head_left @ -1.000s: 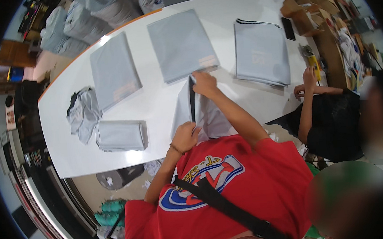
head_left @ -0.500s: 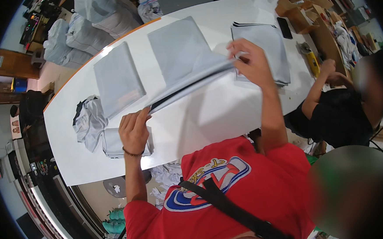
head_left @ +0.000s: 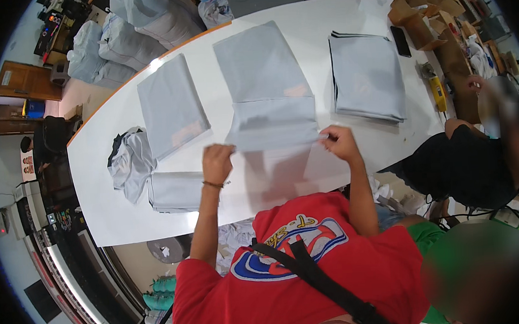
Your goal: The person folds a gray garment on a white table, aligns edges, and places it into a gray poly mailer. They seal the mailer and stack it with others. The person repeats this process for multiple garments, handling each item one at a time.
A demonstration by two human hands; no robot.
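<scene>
A light grey fabric panel (head_left: 275,123) stretches between my hands, its far part over the near end of a larger grey panel (head_left: 258,61) on the table. My left hand (head_left: 217,163) pinches its near left corner. At its near right corner, the fingers of my right hand (head_left: 340,143) are closed on the fabric. A stack of grey panels (head_left: 366,75) lies to the right and another grey stack (head_left: 172,107) to the left. Near my left hand are a smaller grey stack (head_left: 178,191) and a crumpled grey cloth (head_left: 132,164) with dark parts.
The white table (head_left: 106,222) has a black phone (head_left: 401,41) and a yellow-handled tool (head_left: 438,94) at its right edge. Cardboard boxes (head_left: 431,3) stand behind these. A person in black (head_left: 449,159) is at the right. Stuffed bags (head_left: 124,42) stand past the far edge.
The fabric panel has come down from a slanting, lifted position to lie level over the larger panel. My right hand has moved nearer to me, clear of the right stack.
</scene>
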